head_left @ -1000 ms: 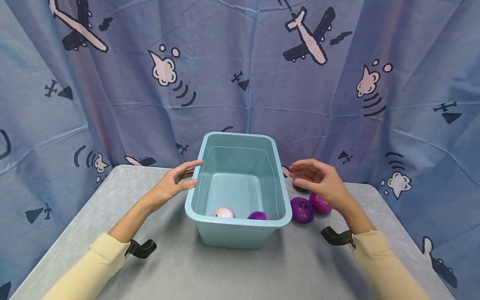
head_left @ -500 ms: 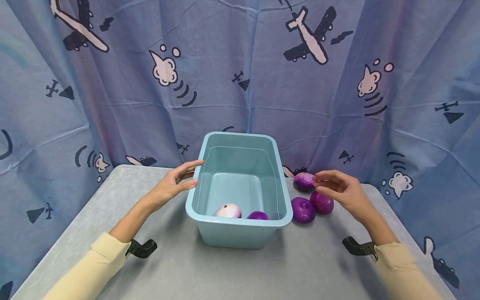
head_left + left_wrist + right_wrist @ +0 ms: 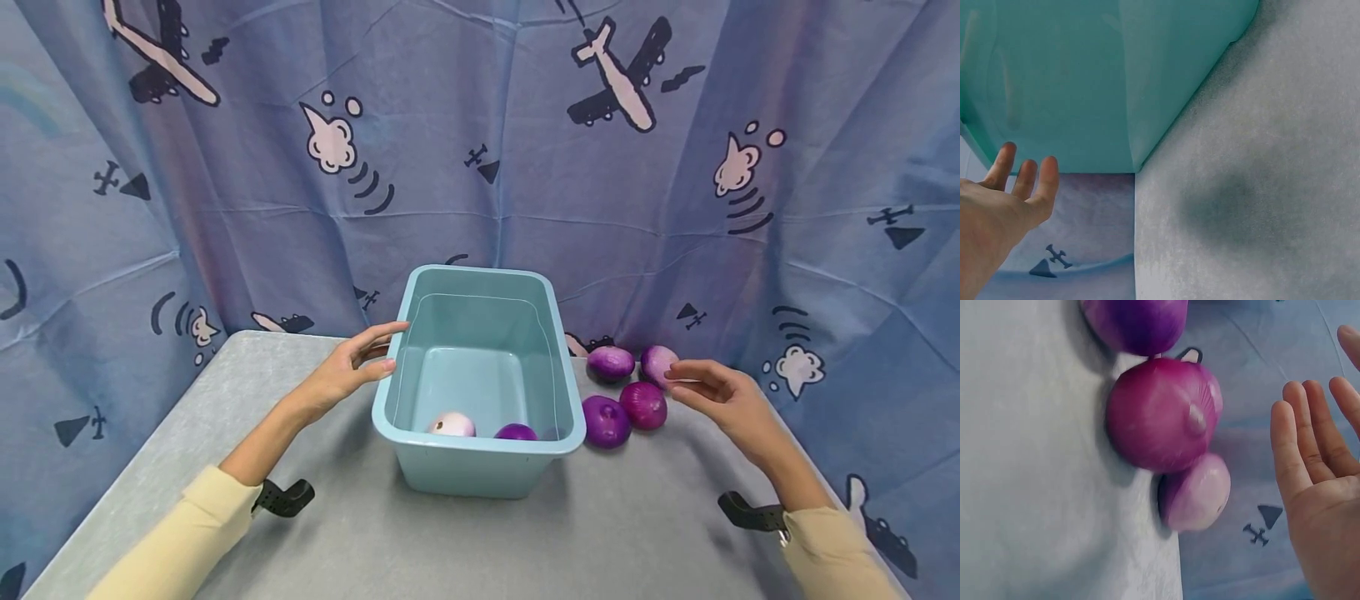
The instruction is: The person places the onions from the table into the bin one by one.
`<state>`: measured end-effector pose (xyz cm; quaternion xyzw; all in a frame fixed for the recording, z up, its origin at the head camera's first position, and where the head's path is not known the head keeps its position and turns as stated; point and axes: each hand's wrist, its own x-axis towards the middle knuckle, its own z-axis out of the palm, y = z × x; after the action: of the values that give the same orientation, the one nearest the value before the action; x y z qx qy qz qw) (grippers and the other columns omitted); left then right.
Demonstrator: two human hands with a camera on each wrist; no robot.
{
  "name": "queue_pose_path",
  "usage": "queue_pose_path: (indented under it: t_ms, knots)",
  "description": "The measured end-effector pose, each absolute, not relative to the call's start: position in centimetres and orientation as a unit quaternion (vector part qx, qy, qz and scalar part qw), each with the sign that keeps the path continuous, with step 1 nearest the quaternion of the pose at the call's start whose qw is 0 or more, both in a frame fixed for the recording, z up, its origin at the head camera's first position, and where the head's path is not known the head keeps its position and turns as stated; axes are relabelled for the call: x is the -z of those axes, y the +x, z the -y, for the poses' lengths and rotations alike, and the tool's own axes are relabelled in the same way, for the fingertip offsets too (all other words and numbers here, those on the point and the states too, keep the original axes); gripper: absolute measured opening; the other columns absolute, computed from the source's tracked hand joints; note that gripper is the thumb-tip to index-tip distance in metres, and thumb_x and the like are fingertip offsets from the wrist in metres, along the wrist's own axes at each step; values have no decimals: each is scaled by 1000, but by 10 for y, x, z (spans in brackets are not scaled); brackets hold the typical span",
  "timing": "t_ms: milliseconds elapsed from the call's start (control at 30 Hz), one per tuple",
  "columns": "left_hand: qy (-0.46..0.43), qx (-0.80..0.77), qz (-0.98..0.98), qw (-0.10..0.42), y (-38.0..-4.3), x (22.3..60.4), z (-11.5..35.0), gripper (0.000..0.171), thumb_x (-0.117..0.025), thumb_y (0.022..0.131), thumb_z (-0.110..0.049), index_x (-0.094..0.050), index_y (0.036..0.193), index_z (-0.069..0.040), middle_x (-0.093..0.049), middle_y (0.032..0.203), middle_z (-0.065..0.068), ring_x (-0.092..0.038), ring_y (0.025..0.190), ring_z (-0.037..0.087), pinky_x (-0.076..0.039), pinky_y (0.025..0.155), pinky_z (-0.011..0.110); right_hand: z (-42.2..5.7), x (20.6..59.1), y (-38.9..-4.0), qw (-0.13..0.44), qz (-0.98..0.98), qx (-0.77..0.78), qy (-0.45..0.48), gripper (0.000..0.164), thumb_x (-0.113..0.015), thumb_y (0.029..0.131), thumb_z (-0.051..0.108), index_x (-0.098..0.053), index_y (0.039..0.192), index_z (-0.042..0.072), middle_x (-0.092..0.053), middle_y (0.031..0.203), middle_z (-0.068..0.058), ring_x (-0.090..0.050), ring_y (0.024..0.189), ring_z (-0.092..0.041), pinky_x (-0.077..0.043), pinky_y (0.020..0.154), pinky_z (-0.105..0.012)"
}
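Note:
My left hand [image 3: 348,367] is at the left rim of a light blue plastic bin [image 3: 477,467], fingers extended and thumb apart. In the left wrist view its fingers show below the bin's wall. A pale onion [image 3: 452,424] and a purple onion [image 3: 516,432] lie inside the bin, partly hidden by the front rim. My right hand [image 3: 720,404] hovers beside a light purple onion [image 3: 657,365] and holds nothing. In the right wrist view, its fingers [image 3: 1285,444] are fairly straight, and the pale-sided onion [image 3: 1200,494] lies left of them.
Right of the bin, a dark purple onion [image 3: 606,422], a magenta onion [image 3: 643,406] and another purple onion [image 3: 611,364] cluster with the light purple one. They sit on a grey table [image 3: 480,550]. A blue patterned curtain [image 3: 480,167] hangs behind the table.
My right hand has moved right and toward me, away from the bin, uncovering the far purple onion and then the light purple one. The pale onion in the bin has rocked slightly. My left hand stays put.

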<state>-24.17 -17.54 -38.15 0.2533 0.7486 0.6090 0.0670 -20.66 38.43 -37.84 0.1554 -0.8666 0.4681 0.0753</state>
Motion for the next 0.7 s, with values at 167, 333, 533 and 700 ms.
queue_pose_path:
  t_ms: [167,333,533,700]
  knots:
    - [255,-608,-749,69,-242,382,175,57,-65,100,-27,-46,154,-28,-38,157,3,-34,143,28,-35,108,56,-395,384,-201,78,876,-458,129,38,-69,99,15,-61,133,0,-66,124,-10,-65,103,-7,-51,83,-18]
    - [256,-608,-748,68,-242,381,175,57,-65,100,-27,-45,154,-28,-38,156,4,-35,142,28,-35,108,56,-405,390,-198,86,879,-450,130,39,-69,99,15,-60,135,1,-66,123,-7,-66,102,-6,-51,83,-17]
    - [258,-610,-747,67,-242,382,175,58,-65,101,-27,-45,155,-26,-39,156,5,-37,141,29,-36,107,57,-415,398,-196,85,889,-439,103,40,-70,99,21,-61,134,4,-67,122,-7,-66,101,-4,-50,81,-15]
    - [263,-611,-744,66,-242,382,175,58,-64,101,-25,-44,155,-25,-40,155,6,-39,140,30,-37,106,56,-423,407,-197,82,891,-438,84,42,-72,98,22,-60,134,4,-68,122,-7,-66,100,-3,-51,79,-15]
